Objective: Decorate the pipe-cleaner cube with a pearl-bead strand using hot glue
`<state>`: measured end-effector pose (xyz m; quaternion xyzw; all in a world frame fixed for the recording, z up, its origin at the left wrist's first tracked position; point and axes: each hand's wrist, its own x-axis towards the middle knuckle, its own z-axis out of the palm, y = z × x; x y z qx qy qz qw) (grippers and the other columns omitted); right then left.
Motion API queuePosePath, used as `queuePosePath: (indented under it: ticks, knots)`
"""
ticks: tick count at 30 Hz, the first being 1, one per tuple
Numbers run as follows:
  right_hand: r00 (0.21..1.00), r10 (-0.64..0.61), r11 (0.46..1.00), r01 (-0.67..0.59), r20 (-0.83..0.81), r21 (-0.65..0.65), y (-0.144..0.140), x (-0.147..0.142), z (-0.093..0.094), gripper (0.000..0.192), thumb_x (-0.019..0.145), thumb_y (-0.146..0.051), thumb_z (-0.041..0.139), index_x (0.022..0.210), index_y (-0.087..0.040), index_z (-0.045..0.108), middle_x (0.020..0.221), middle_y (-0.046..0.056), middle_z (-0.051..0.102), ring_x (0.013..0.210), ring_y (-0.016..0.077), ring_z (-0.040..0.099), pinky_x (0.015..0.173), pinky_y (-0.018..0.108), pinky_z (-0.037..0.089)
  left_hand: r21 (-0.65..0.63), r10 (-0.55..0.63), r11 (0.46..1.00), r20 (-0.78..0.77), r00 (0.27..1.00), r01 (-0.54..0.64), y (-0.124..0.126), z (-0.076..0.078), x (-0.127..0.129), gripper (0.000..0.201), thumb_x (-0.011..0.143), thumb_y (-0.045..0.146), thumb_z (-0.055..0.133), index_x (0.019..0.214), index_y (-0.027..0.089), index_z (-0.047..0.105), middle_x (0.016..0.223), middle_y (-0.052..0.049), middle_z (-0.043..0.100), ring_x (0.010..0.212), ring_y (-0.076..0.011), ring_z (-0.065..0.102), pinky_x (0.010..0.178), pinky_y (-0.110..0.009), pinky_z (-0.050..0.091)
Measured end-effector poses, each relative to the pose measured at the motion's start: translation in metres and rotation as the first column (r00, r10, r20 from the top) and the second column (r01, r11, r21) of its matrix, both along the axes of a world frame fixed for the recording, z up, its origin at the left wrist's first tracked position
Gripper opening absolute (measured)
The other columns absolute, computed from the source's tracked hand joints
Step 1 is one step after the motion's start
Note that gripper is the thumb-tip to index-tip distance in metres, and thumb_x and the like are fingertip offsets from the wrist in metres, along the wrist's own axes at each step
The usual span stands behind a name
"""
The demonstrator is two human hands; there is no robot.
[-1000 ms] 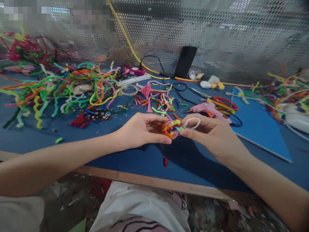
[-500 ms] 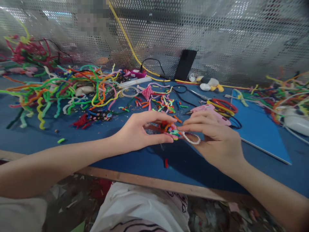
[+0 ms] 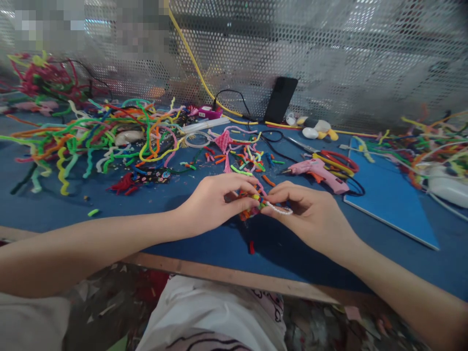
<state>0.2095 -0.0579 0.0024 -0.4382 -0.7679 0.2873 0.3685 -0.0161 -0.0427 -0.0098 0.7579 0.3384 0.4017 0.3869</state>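
Observation:
My left hand [image 3: 215, 202] and my right hand [image 3: 309, 214] meet just above the blue table [image 3: 219, 239], both pinching a small multicoloured pipe-cleaner piece [image 3: 251, 204]. A white bead loop [image 3: 280, 210] hangs from it, lying along my right fingers. Most of the piece is hidden between my fingertips. A short red scrap [image 3: 251, 247] lies on the table right below my hands.
A big heap of coloured pipe cleaners [image 3: 95, 134] fills the far left; more lie at the right [image 3: 431, 141]. A pink glue gun [image 3: 318, 171] and scissors [image 3: 336, 161] sit behind my right hand, beside a blue board [image 3: 391, 195]. A black phone [image 3: 281, 99] leans on the mesh wall.
The piece was upright with the bead loop on top; both hands have tipped it over and lowered it toward the table, closing tighter round it.

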Motion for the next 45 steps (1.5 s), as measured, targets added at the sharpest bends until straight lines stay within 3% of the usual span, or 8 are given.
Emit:
queuePosePath:
  ticks: [6, 10, 16, 34, 37, 40, 43, 45]
  knots:
    - [0.997, -0.017, 0.975, 0.001, -0.069, -0.224, 0.002, -0.002, 0.004, 0.037, 0.072, -0.056, 0.084, 0.075, -0.020, 0.075, 0.078, 0.005, 0.073, 0.069, 0.0175, 0.065, 0.065, 0.030, 0.053, -0.132, -0.033, 0.990, 0.054, 0.998, 0.040, 0.003, 0.001, -0.001, 0.020, 0.084, 0.033, 0.078, 0.097, 0.018, 0.078, 0.142, -0.011, 0.065, 0.082, -0.0154, 0.074, 0.073, -0.026, 0.060]
    - [0.985, -0.080, 0.978, 0.048, -0.155, -0.205, 0.006, 0.005, 0.006, 0.033, 0.071, -0.051, 0.086, 0.074, -0.021, 0.074, 0.078, 0.004, 0.073, 0.069, 0.0166, 0.064, 0.060, 0.027, 0.052, -0.371, -0.010, 0.923, 0.233, 0.973, 0.098, 0.011, 0.002, -0.002, 0.074, 0.062, 0.028, 0.094, 0.130, 0.021, 0.066, 0.154, -0.015, 0.053, 0.086, -0.0143, 0.073, 0.075, -0.027, 0.060]
    - [0.963, -0.048, 0.986, 0.003, -0.265, -0.165, 0.011, 0.015, -0.001, 0.021, 0.076, -0.042, 0.085, 0.075, -0.023, 0.076, 0.083, 0.003, 0.072, 0.071, 0.0149, 0.063, 0.061, 0.025, 0.051, -0.524, -0.004, 0.826, 0.364, 0.931, 0.208, 0.014, 0.000, -0.001, 0.070, 0.055, 0.021, 0.097, 0.120, 0.012, 0.072, 0.118, -0.012, 0.076, 0.098, -0.0183, 0.073, 0.100, -0.036, 0.057]
    - [0.951, -0.025, 0.970, -0.051, -0.308, -0.236, 0.011, 0.014, -0.009, 0.018, 0.078, -0.037, 0.085, 0.076, -0.022, 0.075, 0.090, 0.003, 0.072, 0.079, 0.0145, 0.065, 0.071, 0.025, 0.052, -0.305, -0.007, 0.943, 0.376, 0.927, 0.131, 0.013, -0.010, 0.002, 0.047, 0.052, 0.025, 0.098, 0.094, 0.013, 0.082, 0.106, -0.009, 0.078, 0.102, -0.0267, 0.074, 0.102, -0.045, 0.058]
    - [0.961, 0.003, 0.988, -0.045, -0.275, -0.146, 0.011, 0.012, -0.007, 0.017, 0.080, -0.034, 0.084, 0.076, -0.022, 0.073, 0.088, 0.003, 0.072, 0.077, 0.0156, 0.066, 0.069, 0.027, 0.053, -0.278, -0.028, 0.950, 0.383, 0.923, 0.145, 0.014, -0.010, 0.001, 0.045, 0.055, 0.024, 0.097, 0.096, 0.014, 0.082, 0.107, -0.008, 0.077, 0.101, -0.0251, 0.074, 0.102, -0.043, 0.058]
    - [0.981, 0.070, 0.986, -0.041, -0.178, 0.163, 0.010, 0.010, -0.001, 0.011, 0.083, -0.022, 0.079, 0.078, -0.022, 0.069, 0.084, 0.002, 0.070, 0.076, 0.0158, 0.066, 0.067, 0.029, 0.054, -0.305, -0.096, 0.923, 0.406, 0.909, 0.234, 0.015, -0.006, -0.001, 0.055, 0.060, 0.019, 0.095, 0.111, 0.016, 0.077, 0.117, -0.009, 0.075, 0.109, -0.0235, 0.071, 0.106, -0.042, 0.054]
    - [0.994, 0.107, 0.821, -0.100, 0.020, 0.562, 0.010, 0.011, 0.005, 0.015, 0.083, -0.009, 0.072, 0.081, -0.023, 0.067, 0.082, 0.002, 0.069, 0.077, 0.0167, 0.065, 0.074, 0.034, 0.054, -0.374, -0.154, 0.866, 0.435, 0.887, 0.334, 0.015, 0.000, -0.004, 0.062, 0.065, 0.018, 0.093, 0.122, 0.019, 0.070, 0.129, -0.011, 0.070, 0.119, -0.0236, 0.067, 0.105, -0.039, 0.053]
    - [0.987, 0.088, 0.695, -0.158, 0.135, 0.701, 0.010, 0.013, 0.008, 0.019, 0.084, -0.005, 0.070, 0.081, -0.023, 0.066, 0.079, 0.002, 0.069, 0.075, 0.0175, 0.065, 0.076, 0.037, 0.054, -0.459, -0.112, 0.820, 0.454, 0.884, 0.341, 0.013, 0.003, -0.004, 0.053, 0.074, 0.027, 0.089, 0.123, 0.018, 0.068, 0.125, -0.012, 0.071, 0.111, -0.0224, 0.070, 0.098, -0.039, 0.056]
